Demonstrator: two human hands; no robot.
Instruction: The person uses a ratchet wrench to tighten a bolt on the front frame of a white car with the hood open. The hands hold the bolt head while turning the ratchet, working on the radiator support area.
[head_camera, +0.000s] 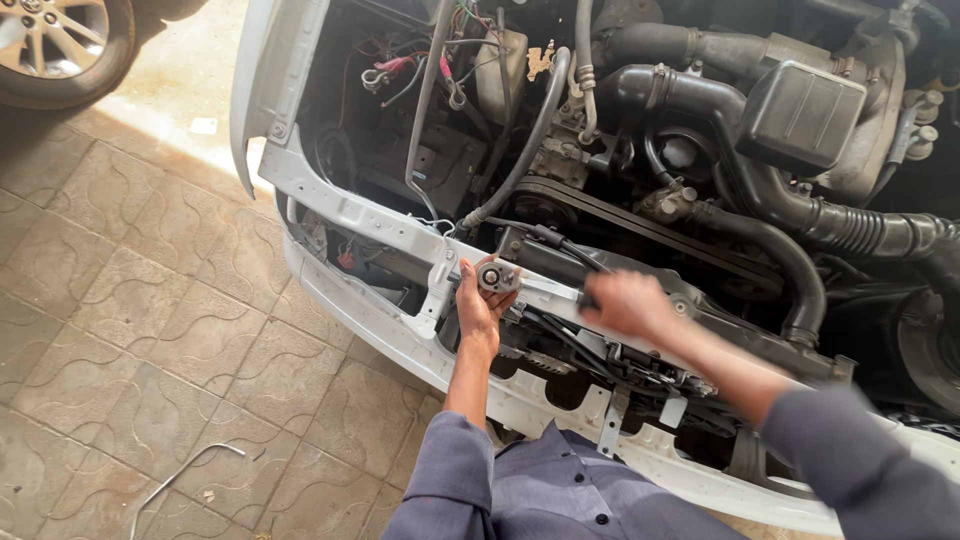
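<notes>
Left hand (478, 308) cups ratchet (499, 277) head, fingers curled loosely round it, thumb up beside. Right hand (627, 303) closed in fist on ratchet handle, slightly blurred. Ratchet lies across white front crossmember (345, 195) of car, near its middle, at engine bay's front edge. Black hoses (780, 205) and belt behind. Bent wire (180, 476) on tiled floor (150, 320), well apart.

The right hand (628, 303) is motion-blurred; the ratchet handle (545, 287) is hidden within it. The wheel (55, 45) is cropped by the frame edge.
</notes>
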